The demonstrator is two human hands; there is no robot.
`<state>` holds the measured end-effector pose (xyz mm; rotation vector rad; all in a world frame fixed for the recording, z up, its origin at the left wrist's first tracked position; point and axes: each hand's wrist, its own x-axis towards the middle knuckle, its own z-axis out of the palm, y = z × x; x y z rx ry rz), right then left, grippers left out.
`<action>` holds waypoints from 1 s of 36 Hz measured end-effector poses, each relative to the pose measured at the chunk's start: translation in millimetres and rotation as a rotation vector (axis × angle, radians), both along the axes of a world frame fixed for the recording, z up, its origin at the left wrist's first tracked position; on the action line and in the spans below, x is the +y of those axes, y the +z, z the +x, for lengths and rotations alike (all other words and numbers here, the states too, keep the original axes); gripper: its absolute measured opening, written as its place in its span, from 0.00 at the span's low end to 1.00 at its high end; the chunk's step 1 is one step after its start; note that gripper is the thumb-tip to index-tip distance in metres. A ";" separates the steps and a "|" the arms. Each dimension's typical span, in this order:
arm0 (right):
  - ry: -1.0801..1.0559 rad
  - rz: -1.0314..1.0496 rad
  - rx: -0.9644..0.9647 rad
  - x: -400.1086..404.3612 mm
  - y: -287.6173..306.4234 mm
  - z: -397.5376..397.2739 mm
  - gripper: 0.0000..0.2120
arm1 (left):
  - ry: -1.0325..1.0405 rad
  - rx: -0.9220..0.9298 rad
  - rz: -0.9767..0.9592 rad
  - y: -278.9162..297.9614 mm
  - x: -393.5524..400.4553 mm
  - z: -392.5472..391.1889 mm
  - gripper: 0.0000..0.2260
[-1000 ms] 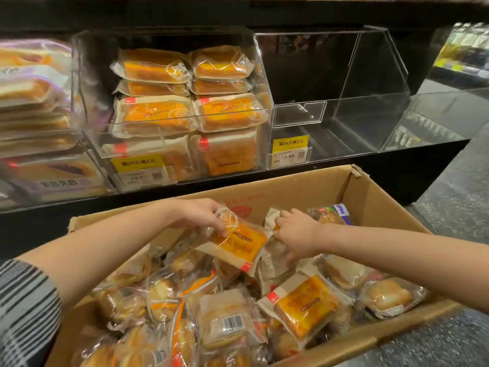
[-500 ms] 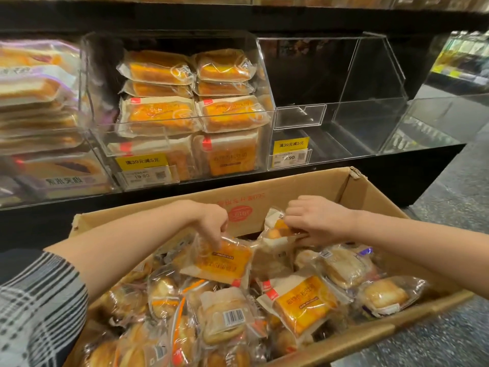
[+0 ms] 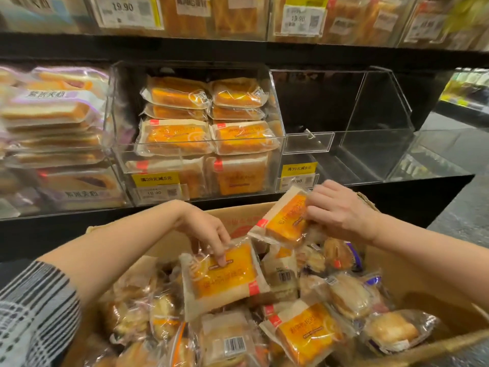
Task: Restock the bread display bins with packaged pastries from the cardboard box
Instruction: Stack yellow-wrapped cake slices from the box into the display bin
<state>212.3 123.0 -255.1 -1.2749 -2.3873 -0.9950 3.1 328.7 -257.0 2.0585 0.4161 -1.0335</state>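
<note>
Head view, looking down and forward: the cardboard box (image 3: 169, 242) sits just below the shelf, and it is heaped with packaged pastries of several kinds. The left hand (image 3: 209, 234) reaches down into the box and pinches the top edge of an orange toast pack (image 3: 225, 279) that lies tilted on the pile, thumb behind and fingers curled over the front. The right hand (image 3: 341, 210) grips a second orange pack (image 3: 285, 221) by its upper corner, holding it raised above the heap at about the level of the box's far wall. On the shelf, the middle bin (image 3: 195, 154) already carries stacked rows of what look like the same orange packs, with some room left near its top. To its right, the clear bin (image 3: 370, 144) shows nothing inside, only a yellow price tag (image 3: 299, 170) on its front. The bin at far left (image 3: 53, 133) holds purple-labelled sliced bread. Judging from this, the restocking is partly done at most: the box remains nearly full, one bin stands bare, and both held packs have yet to go onto the shelf.
</note>
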 end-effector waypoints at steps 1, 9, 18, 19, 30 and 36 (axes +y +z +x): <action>-0.013 0.030 0.031 3.2 3.2 0.3 0.09 | 0.024 0.026 -0.072 6.0 5.4 -6.7 0.05; -0.096 0.072 0.359 24.7 38.1 -11.8 0.14 | 0.375 -0.171 -0.646 43.1 39.7 -54.3 0.20; -0.087 0.130 0.603 52.3 65.9 -48.5 0.16 | 0.747 -0.953 -0.854 87.5 27.0 -59.8 0.19; -0.074 0.148 0.616 56.1 68.2 -52.2 0.16 | 0.835 -1.026 -0.804 85.7 30.9 -59.4 0.23; -0.064 0.330 0.756 88.5 86.3 -67.0 0.19 | 1.308 -1.325 -0.873 106.8 35.9 -41.1 0.10; -0.104 0.349 0.933 100.3 96.5 -65.2 0.18 | 1.531 -1.477 -0.506 107.0 59.2 -29.7 0.19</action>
